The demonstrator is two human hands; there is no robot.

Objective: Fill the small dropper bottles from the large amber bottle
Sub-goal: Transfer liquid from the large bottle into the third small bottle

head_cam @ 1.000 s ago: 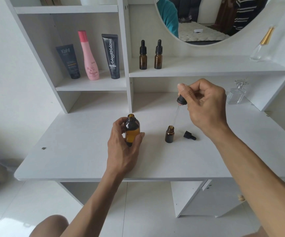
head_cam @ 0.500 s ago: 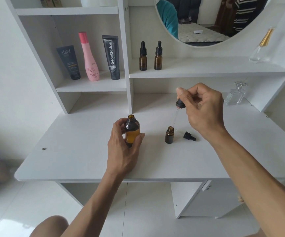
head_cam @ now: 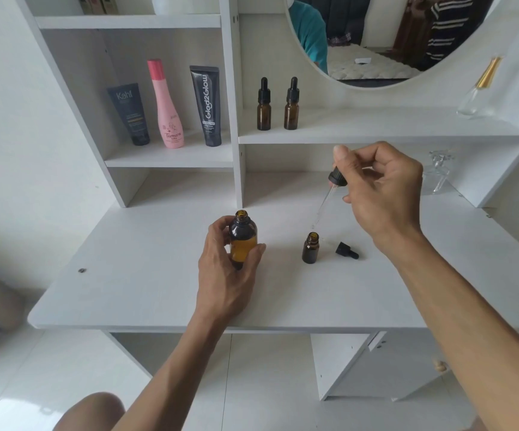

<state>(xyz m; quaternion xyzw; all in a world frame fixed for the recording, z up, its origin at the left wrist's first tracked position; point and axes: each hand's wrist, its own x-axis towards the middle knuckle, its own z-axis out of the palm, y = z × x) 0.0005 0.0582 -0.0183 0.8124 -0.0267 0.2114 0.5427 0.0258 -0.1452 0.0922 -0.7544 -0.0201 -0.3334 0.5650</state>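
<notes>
Since the earlier frame, the right hand [head_cam: 382,194] had lifted its dropper [head_cam: 329,189] slightly, the glass tip now just above the open small bottle [head_cam: 310,247] on the desk [head_cam: 158,290]. Nearest, the left hand [head_cam: 224,269] gripped the uncapped large amber bottle [head_cam: 243,239], roughly half full. A loose dropper cap [head_cam: 346,250] lay just beside the small bottle. Farther back, two capped dropper bottles [head_cam: 263,104] stood on the shelf; their fill could not be judged, so filling appeared under way, not finished.
</notes>
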